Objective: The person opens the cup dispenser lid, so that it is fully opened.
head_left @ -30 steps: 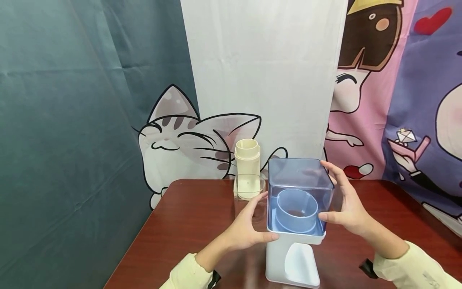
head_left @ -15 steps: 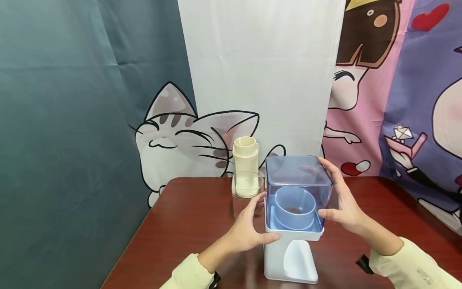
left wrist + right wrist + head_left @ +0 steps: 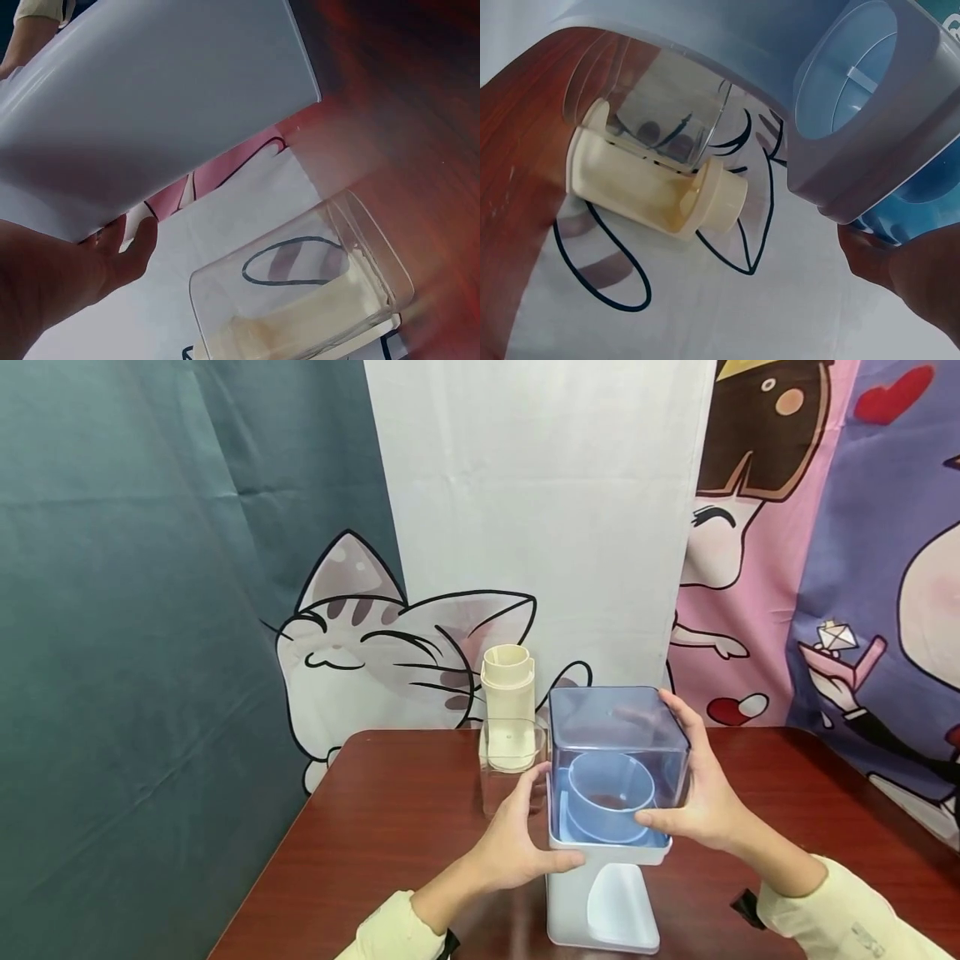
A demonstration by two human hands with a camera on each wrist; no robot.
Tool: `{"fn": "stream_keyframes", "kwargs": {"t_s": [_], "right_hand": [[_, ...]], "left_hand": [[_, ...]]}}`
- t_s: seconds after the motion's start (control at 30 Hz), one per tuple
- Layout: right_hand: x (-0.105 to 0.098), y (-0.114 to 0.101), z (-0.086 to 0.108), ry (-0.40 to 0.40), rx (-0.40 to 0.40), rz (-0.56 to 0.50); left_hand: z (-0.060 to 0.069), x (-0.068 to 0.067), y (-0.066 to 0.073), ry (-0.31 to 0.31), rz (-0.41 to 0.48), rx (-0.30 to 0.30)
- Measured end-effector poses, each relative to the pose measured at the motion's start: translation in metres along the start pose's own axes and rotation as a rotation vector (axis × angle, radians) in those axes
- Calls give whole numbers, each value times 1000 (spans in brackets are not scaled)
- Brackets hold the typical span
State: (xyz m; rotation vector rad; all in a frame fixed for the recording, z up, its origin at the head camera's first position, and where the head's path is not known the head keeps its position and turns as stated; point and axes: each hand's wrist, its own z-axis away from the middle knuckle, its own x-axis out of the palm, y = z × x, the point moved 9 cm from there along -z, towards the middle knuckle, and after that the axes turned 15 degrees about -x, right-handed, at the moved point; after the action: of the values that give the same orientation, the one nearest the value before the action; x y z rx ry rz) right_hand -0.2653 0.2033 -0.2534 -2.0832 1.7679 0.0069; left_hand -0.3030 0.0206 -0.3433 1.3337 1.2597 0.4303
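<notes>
A white dispenser (image 3: 566, 906) with a rounded recess in its front stands on the table. Its top is a see-through blue box (image 3: 615, 718) around a round blue collar (image 3: 611, 797). My left hand (image 3: 510, 852) holds the left side at the white rim (image 3: 611, 852), thumb across the front. With my right hand (image 3: 708, 797) I grip the box's right side, fingers at the upper edge and thumb on the front. In the left wrist view, the white body (image 3: 150, 97) hides part of my left hand (image 3: 75, 274). A round opening (image 3: 847, 71) appears in the right wrist view near my right hand (image 3: 922, 277).
Behind the dispenser, slightly left, stands a cream holder (image 3: 512, 706) with a round top and a clear box (image 3: 495, 785) in front of it. The reddish-brown table (image 3: 390, 827) ends at a cartoon-printed curtain (image 3: 525, 527).
My right hand has shifted slightly left, its thumb now lying further across the front of the blue box. The left hand keeps its place, and the head view has drifted a little.
</notes>
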Motion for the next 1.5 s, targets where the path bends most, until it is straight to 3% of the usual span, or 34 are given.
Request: {"fn": "stream_keyframes", "kwargs": {"t_s": [0.37, 0.73, 0.93, 1.1, 1.23, 1.5], "right_hand": [[-4, 0, -2, 2, -66, 61], [-6, 2, 0, 39, -33, 75], [-1, -6, 1, 33, -116, 35], [-3, -11, 2, 44, -157, 70], [-5, -11, 1, 43, -129, 85], [-7, -3, 0, 52, 17, 90]], "left_hand": [[-1, -1, -2, 20, -4, -17], [-3, -2, -5, 72, -12, 3], [-4, 0, -5, 74, -38, 53], [-7, 1, -6, 82, -54, 94], [-10, 1, -5, 72, -46, 132], [-10, 2, -9, 80, -23, 131]]}}
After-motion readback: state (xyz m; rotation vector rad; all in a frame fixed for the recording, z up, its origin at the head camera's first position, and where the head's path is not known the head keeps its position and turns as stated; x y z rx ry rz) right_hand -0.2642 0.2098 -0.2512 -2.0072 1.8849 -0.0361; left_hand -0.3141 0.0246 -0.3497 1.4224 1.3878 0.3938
